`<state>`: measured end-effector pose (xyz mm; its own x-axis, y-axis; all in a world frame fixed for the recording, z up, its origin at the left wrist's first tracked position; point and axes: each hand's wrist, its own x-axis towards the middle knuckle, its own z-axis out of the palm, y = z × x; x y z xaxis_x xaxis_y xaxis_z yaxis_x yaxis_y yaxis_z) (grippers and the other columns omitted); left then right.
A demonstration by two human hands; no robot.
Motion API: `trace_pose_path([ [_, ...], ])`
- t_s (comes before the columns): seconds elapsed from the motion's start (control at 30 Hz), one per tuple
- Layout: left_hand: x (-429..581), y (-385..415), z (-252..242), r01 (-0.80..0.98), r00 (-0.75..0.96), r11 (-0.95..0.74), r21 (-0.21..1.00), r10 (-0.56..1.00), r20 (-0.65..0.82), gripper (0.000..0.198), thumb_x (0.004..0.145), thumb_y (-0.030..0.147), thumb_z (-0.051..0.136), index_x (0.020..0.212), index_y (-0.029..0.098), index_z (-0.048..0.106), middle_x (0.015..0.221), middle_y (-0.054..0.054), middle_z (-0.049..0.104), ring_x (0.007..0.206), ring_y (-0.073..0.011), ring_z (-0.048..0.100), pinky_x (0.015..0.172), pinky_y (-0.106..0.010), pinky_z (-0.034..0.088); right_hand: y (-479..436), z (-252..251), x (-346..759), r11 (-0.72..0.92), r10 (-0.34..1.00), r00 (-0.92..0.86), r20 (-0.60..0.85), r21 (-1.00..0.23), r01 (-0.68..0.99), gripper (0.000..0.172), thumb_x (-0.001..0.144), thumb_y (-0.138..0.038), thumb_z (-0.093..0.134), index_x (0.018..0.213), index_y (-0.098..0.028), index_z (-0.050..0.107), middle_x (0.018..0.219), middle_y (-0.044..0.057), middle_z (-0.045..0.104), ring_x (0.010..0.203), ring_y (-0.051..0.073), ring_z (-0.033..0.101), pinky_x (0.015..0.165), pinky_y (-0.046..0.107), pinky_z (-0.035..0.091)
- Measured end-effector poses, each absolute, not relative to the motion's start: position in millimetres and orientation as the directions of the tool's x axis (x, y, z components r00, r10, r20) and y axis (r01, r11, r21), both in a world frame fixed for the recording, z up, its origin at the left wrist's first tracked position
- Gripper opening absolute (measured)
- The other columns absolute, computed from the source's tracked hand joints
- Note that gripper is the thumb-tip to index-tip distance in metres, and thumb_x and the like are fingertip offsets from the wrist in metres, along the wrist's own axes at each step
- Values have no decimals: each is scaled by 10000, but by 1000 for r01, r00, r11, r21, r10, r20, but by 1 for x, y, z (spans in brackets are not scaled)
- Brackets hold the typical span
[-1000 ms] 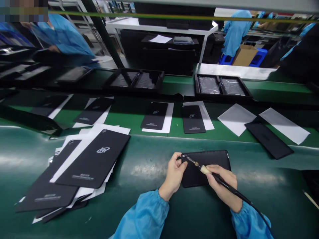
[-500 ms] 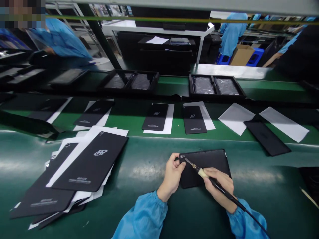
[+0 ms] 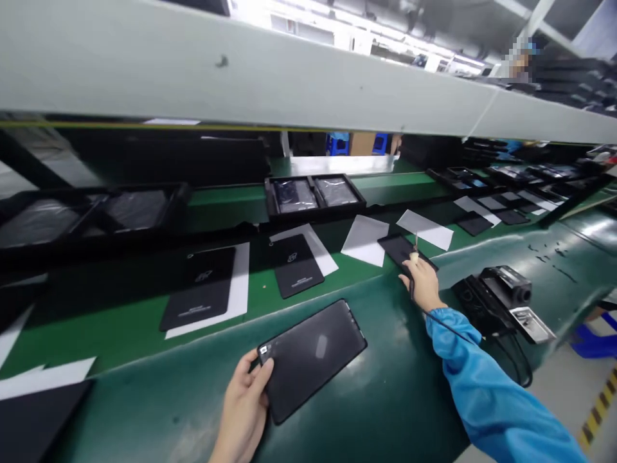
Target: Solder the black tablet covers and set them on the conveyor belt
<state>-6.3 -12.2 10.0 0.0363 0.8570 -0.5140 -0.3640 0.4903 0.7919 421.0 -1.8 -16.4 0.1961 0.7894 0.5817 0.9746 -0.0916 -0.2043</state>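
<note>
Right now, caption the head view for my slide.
Left hand holds a black panel; right hand grips a soldering iron.

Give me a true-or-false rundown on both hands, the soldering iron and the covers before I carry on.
1. The left hand grips a black tablet back cover near one corner. True.
2. The right hand holds a soldering iron. True.
3. The iron's tip touches the left hand's cover. False: they are apart.
4. The right sleeve is white. False: the sleeve is blue.
5. A logo-marked cover overlaps a white sheet. True.
</note>
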Motion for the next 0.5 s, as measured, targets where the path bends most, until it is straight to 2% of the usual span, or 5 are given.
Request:
trace_pose_path([
  [0.1,4,-5,14,-362,13,504,784,844,-536,634,476,338,948,1020,220,645,764,-4,761,711,-239,745,584,-263,586,10,-22,452,-153,790,218,573,-160,975,187,876,-170,547,999,-208,682,1037,125,714,1068,274,599,1018,447,419],
  [0.2,30,12,17,-376,6,477,794,858,-513,537,541,237,908,1007,217,641,801,-15,763,784,-246,754,679,-296,610,29,-14,478,-224,728,280,626,-169,960,221,881,-109,485,968,-192,670,963,127,714,1031,261,602,1048,464,383],
  [0.37,119,76,29,-375,43,363,853,926,-375,292,726,159,781,966,196,619,832,-34,734,839,-198,742,806,-322,603,35,8,483,-199,575,293,764,-217,956,161,954,-201,493,967,-189,653,1224,144,689,1110,247,621,1095,468,403],
  [0.43,158,108,36,-253,66,250,935,968,-241,222,785,246,750,944,188,605,889,-66,729,897,-219,738,861,-380,593,23,11,472,-152,519,276,809,-230,961,131,956,-209,519,944,-193,649,1273,138,678,1126,237,636,1077,448,449],
  [0.5,186,135,40,-92,69,108,990,992,-102,241,838,344,695,988,184,596,1030,-127,723,1056,-272,705,947,-464,552,10,11,461,-108,467,277,840,-257,960,105,948,-193,539,937,-194,644,1285,138,679,1141,243,649,1063,457,477],
])
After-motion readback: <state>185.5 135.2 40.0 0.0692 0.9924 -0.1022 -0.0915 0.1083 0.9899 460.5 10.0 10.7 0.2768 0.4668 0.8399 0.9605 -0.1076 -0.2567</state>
